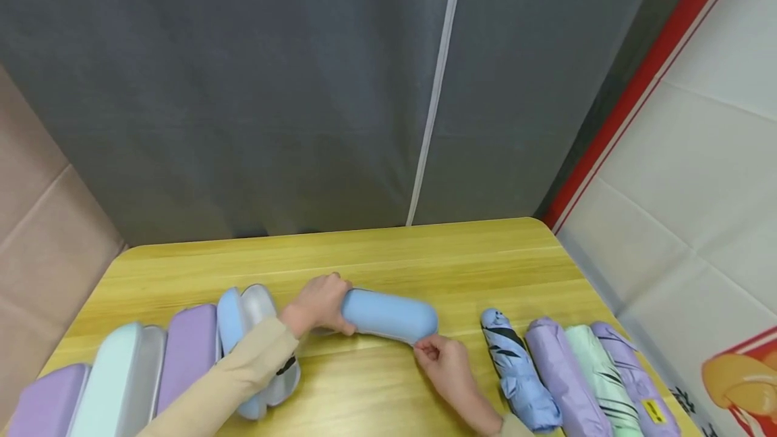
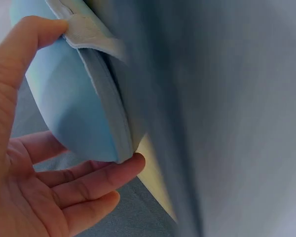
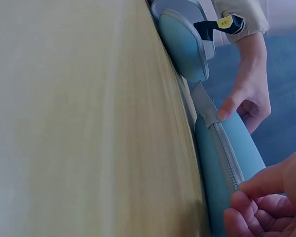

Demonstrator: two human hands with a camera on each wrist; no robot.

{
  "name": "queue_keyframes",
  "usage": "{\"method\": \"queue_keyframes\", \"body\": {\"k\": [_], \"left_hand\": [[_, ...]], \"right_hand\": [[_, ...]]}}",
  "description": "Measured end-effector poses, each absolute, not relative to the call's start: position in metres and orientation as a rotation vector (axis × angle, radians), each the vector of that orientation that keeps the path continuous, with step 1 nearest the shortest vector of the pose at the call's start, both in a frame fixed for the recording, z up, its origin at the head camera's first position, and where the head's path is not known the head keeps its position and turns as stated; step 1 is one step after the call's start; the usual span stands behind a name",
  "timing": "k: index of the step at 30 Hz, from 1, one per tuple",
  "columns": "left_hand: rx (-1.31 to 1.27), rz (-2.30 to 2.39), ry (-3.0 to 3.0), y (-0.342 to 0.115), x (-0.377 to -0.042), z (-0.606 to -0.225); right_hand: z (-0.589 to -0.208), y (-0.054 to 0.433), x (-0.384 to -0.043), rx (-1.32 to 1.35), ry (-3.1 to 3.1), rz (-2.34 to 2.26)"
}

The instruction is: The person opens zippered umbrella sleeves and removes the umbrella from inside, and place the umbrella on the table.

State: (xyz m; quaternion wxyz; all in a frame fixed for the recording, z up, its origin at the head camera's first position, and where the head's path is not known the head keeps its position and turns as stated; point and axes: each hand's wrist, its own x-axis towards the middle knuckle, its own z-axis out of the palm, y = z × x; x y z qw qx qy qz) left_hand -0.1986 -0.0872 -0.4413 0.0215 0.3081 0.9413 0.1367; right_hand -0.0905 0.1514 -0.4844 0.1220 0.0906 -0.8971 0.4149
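Note:
A light blue zippered case point(image 1: 391, 315) lies lengthwise on the table, its grey zipper seam point(image 3: 224, 148) running along the side near me. My left hand point(image 1: 322, 302) grips its left end; in the left wrist view the thumb presses near a grey fabric tab point(image 2: 91, 37) and the fingers curl under the rounded end. At the case's right part, my right hand point(image 1: 448, 364) pinches at the seam between thumb and curled index finger, where the zipper pull is hidden by the fingertips. Just left of the left hand stands a spread-open blue case point(image 1: 233, 319) with a grey lining.
Left of the open case stand a purple case point(image 1: 188, 353), a mint case point(image 1: 109, 380) and another purple case point(image 1: 51, 400). Several folded umbrellas lie side by side at right: blue point(image 1: 519, 373), purple point(image 1: 564, 376), mint point(image 1: 601, 376) and purple point(image 1: 634, 380). A grey curtain point(image 1: 273, 100) hangs behind the table.

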Motion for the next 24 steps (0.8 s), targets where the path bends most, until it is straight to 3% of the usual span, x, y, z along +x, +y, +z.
{"method": "queue_keyframes", "body": {"k": [24], "left_hand": [[0.971,0.668,2.801,-0.106,-0.186,-0.434]], "right_hand": [[-0.489,0.102,-0.114,0.472,-2.589,1.137]]}}
